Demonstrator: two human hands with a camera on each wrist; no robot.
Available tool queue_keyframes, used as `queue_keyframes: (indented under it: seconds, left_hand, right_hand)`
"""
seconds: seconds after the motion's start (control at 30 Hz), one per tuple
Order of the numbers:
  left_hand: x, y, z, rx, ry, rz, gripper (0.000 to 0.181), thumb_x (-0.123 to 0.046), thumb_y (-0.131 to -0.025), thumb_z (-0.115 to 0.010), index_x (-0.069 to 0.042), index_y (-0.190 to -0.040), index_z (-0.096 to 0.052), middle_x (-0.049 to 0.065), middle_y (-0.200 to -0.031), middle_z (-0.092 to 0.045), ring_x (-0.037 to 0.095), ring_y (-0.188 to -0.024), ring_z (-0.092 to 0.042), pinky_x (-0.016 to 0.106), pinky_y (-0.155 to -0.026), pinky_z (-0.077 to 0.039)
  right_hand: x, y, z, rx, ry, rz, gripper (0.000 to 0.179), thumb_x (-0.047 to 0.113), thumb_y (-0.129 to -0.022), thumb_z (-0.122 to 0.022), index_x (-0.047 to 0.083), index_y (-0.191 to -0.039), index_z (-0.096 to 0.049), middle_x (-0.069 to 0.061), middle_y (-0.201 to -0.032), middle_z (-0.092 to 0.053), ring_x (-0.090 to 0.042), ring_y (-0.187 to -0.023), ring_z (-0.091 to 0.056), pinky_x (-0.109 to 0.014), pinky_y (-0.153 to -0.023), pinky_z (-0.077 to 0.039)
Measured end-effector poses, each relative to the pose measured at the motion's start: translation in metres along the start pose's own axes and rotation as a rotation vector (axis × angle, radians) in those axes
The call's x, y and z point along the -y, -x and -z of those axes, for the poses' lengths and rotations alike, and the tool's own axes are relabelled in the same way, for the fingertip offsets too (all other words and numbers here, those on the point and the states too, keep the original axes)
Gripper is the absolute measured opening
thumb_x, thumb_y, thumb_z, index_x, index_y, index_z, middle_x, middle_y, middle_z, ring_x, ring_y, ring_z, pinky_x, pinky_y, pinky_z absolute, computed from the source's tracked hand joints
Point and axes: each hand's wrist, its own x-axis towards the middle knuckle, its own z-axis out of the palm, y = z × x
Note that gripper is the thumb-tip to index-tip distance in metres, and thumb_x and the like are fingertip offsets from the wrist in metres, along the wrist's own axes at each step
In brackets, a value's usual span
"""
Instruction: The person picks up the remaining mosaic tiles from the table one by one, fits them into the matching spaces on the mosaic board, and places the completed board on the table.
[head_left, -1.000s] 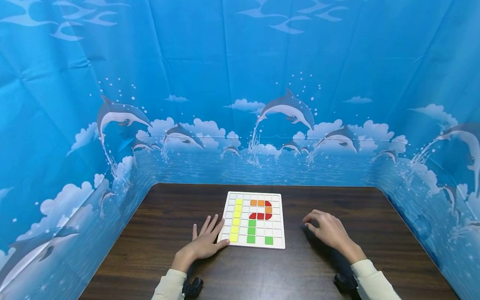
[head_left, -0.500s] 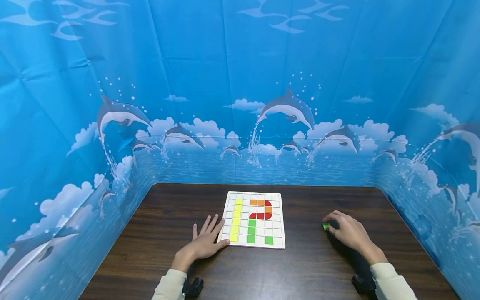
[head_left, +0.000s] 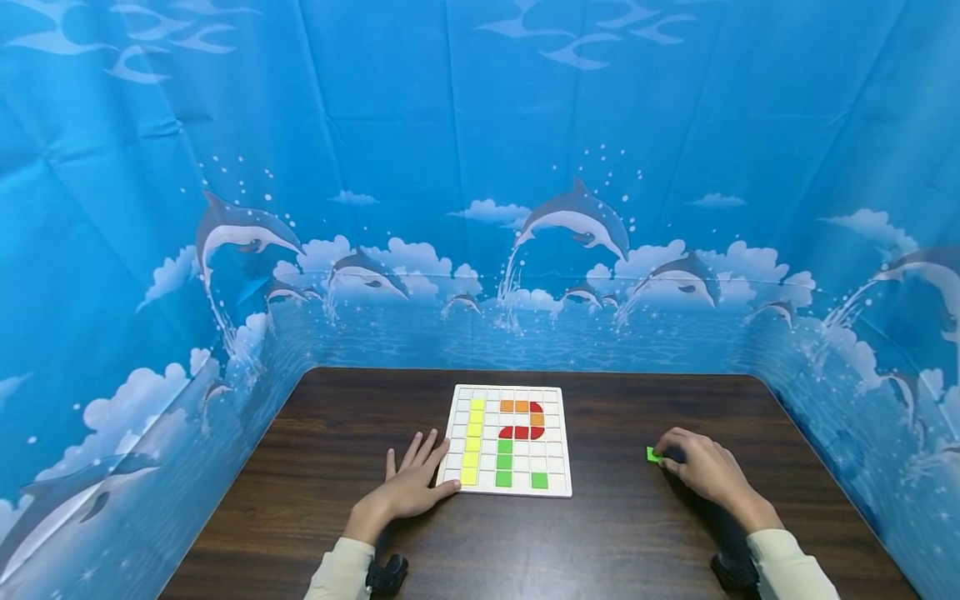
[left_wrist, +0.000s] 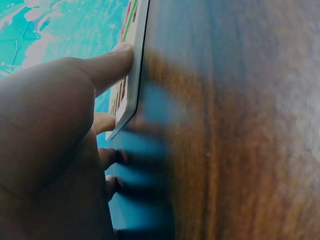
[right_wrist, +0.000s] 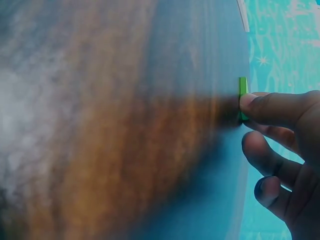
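A white grid board [head_left: 557, 454] lies on the table in the head view. It carries a column of yellow squares [head_left: 473, 442], orange squares [head_left: 514, 406], red rounded pieces [head_left: 516, 432] and green squares [head_left: 504, 463]. My left hand [head_left: 411, 487] rests with spread, straight fingers at the board's left edge; its thumb touches the near left corner. To the right of the board, my right hand [head_left: 705, 468] pinches a small green square tile [right_wrist: 243, 87] between thumb and forefinger, low at the tabletop. The other fingers of that hand are loosely curled in the right wrist view.
The dark brown wooden table [head_left: 600, 550] has rounded far corners. A blue curtain [head_left: 465, 125] printed with dolphins and clouds stands around its back and sides. Each wrist wears a black device, such as the left wrist camera [head_left: 387, 575].
My right hand has moved to the right, away from the board. The green tile, hidden at first, now shows at its fingertips. My left hand and the board have stayed in place.
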Motion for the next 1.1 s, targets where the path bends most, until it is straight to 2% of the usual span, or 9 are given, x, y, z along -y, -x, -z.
queue_keyframes:
  seconds: [0.27, 0.5, 0.83, 0.97, 1.1]
  left_hand:
    - [0.0, 0.0, 0.001, 0.004, 0.039, -0.021, 0.092, -0.072, -0.1, -0.056, -0.021, -0.171, -0.028, 0.014, -0.181, -0.01, 0.043, -0.167, 0.0, 0.08, -0.12, 0.015]
    - [0.011, -0.006, -0.007, -0.018, 0.011, -0.044, 0.092, -0.076, -0.099, -0.051, -0.025, -0.172, -0.026, 0.012, -0.181, -0.009, 0.041, -0.167, 0.001, 0.081, -0.12, 0.014]
    - [-0.006, 0.003, 0.007, 0.025, 0.006, -0.007, 0.089, -0.065, -0.102, -0.059, -0.018, -0.171, -0.028, 0.013, -0.181, -0.011, 0.04, -0.168, -0.001, 0.079, -0.123, 0.011]
    - [0.002, 0.001, 0.001, 0.006, 0.014, -0.035, 0.091, -0.069, -0.101, -0.056, -0.021, -0.171, -0.027, 0.014, -0.181, -0.009, 0.042, -0.167, 0.001, 0.081, -0.12, 0.013]
    - [0.007, -0.001, -0.003, -0.009, 0.027, -0.052, 0.092, -0.076, -0.1, -0.051, -0.024, -0.172, -0.025, 0.012, -0.181, -0.008, 0.041, -0.167, 0.003, 0.081, -0.119, 0.015]
  right_hand:
    - [0.0, -0.001, 0.0, 0.003, 0.015, -0.005, 0.016, 0.011, -0.09, -0.085, 0.024, -0.098, -0.079, -0.003, -0.111, -0.076, -0.022, -0.083, -0.071, -0.042, -0.061, -0.054]
    - [0.001, -0.001, 0.001, -0.001, 0.023, -0.001, 0.015, 0.011, -0.089, -0.085, 0.023, -0.096, -0.079, -0.005, -0.114, -0.076, -0.024, -0.084, -0.072, -0.044, -0.062, -0.055]
    - [0.002, -0.002, 0.001, -0.008, 0.029, 0.004, 0.014, 0.014, -0.088, -0.087, 0.024, -0.095, -0.079, -0.004, -0.114, -0.076, -0.019, -0.082, -0.07, -0.041, -0.06, -0.052]
    - [0.002, -0.002, 0.0, -0.019, 0.029, 0.003, 0.014, 0.014, -0.088, -0.086, 0.024, -0.095, -0.079, -0.004, -0.113, -0.076, -0.02, -0.083, -0.07, -0.043, -0.062, -0.053]
    - [0.002, -0.002, -0.001, -0.028, 0.03, 0.002, 0.013, 0.015, -0.089, -0.086, 0.024, -0.096, -0.08, -0.003, -0.113, -0.076, -0.018, -0.08, -0.068, -0.039, -0.06, -0.05]
